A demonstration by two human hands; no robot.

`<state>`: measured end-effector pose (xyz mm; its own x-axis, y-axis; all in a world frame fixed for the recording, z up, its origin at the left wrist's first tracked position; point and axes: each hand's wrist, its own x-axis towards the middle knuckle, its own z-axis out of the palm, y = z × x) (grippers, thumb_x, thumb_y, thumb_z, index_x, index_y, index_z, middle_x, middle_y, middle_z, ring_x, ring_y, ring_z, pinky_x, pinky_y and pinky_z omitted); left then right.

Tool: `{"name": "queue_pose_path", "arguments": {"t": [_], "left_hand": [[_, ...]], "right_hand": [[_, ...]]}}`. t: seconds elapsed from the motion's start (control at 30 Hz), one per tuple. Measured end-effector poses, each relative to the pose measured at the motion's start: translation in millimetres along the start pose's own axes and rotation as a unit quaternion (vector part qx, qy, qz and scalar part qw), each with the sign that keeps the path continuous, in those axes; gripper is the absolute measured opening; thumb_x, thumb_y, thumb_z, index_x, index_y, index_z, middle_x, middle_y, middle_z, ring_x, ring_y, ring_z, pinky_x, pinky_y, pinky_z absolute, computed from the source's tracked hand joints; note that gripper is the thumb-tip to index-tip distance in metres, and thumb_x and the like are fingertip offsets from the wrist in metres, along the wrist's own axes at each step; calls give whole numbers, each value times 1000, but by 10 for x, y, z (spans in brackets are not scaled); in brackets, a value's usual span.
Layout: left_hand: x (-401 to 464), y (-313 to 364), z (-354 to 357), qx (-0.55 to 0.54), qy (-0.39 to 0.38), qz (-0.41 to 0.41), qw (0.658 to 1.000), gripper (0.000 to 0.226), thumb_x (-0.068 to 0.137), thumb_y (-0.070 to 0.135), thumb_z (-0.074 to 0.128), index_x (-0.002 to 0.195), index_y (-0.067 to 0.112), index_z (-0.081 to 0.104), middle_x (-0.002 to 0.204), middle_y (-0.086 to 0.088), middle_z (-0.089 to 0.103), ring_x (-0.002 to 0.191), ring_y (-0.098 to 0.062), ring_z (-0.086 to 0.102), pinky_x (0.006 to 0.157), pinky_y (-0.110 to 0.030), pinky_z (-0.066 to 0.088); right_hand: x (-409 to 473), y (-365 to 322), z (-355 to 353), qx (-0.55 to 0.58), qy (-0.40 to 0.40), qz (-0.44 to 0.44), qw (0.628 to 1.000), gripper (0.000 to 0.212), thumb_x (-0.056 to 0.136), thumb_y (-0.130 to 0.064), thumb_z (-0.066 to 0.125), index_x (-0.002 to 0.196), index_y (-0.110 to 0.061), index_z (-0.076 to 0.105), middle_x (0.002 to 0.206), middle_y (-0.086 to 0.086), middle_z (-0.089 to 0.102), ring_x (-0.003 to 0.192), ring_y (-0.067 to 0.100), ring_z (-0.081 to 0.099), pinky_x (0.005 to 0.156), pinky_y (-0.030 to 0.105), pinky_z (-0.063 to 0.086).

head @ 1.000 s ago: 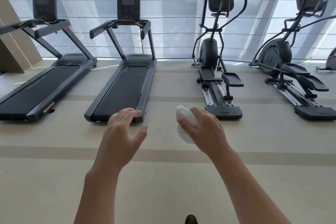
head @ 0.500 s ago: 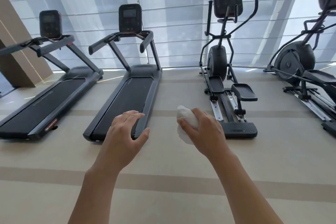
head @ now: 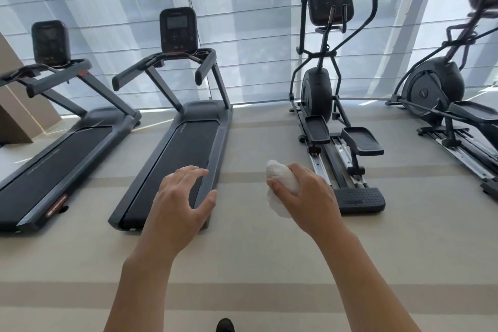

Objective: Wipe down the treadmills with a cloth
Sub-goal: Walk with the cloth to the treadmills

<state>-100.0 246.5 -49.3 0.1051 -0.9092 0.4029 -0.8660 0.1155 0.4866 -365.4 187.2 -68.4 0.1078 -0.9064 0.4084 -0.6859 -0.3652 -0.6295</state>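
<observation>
Two dark grey treadmills stand side by side facing a shaded window: the nearer treadmill (head: 186,143) straight ahead, a second treadmill (head: 62,151) to its left. My right hand (head: 307,202) grips a bunched white cloth (head: 281,178) in the air over the floor, between the nearer treadmill and an elliptical. My left hand (head: 177,205) hovers with fingers loosely spread and holds nothing, in front of the nearer treadmill's rear end. Neither hand touches a machine.
An elliptical trainer (head: 326,105) stands right of the treadmills, and another elliptical (head: 444,94) is at the far right. Beige striped floor (head: 256,264) lies between me and the machines. A tan wall column (head: 16,105) is at the far left. My shoe tip (head: 225,325) shows at the bottom.
The machines have grown larger and shifted lower and rightward in view as I came closer. Both hands keep the same pose, the right still gripping the cloth.
</observation>
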Motion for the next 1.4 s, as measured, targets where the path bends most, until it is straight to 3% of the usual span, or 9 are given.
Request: {"name": "queue_pose_path", "arguments": {"t": [0.27,0.47,0.67,0.87,1.17,1.4], "left_hand": [[1111,-909,196,3,2,2,1000,52,97,51,62,145,32,55,149,12,52,142,-14,42,117,-48,42],[2101,-1514,88,3,-1,11,1000,68,90,69,43,148,35,51,153,13,50,145,-13,40,119,-47,40],[2998,-2144,81,-3,2,15,1000,67,91,69,45,148,36,50,155,11,49,146,-14,40,119,-49,41],[3631,-2489,329,-16,-4,13,1000,59,95,61,57,148,35,51,154,10,50,146,-15,40,119,-51,41],[4828,-2720,983,-13,2,-2,1000,69,89,71,44,147,34,53,153,11,50,146,-14,39,120,-49,40],[5903,-2691,1565,-2,7,-27,1000,66,90,70,44,146,35,53,152,13,50,145,-11,40,119,-48,41]], "right_hand": [[1132,-160,728,-38,-5,-10,999,38,96,-65,58,98,-27,59,82,-11,60,75,14,60,77,40,51],[2177,-466,1305,-40,5,-18,999,36,96,-64,60,94,-28,57,78,-13,59,72,11,59,74,39,52],[3070,-623,1858,-27,25,1,999,34,95,-59,63,90,-26,57,74,-11,57,70,11,57,69,36,46],[3702,-461,2219,-37,25,19,999,36,95,-60,62,90,-26,56,75,-11,58,71,15,58,70,36,46],[4910,160,2664,-21,10,6,1000,34,96,-59,61,92,-26,57,76,-12,58,72,15,58,70,37,46],[6154,664,2845,-16,-12,-19,1000,35,96,-60,61,98,-25,61,79,-14,57,71,9,53,69,33,35]]}}
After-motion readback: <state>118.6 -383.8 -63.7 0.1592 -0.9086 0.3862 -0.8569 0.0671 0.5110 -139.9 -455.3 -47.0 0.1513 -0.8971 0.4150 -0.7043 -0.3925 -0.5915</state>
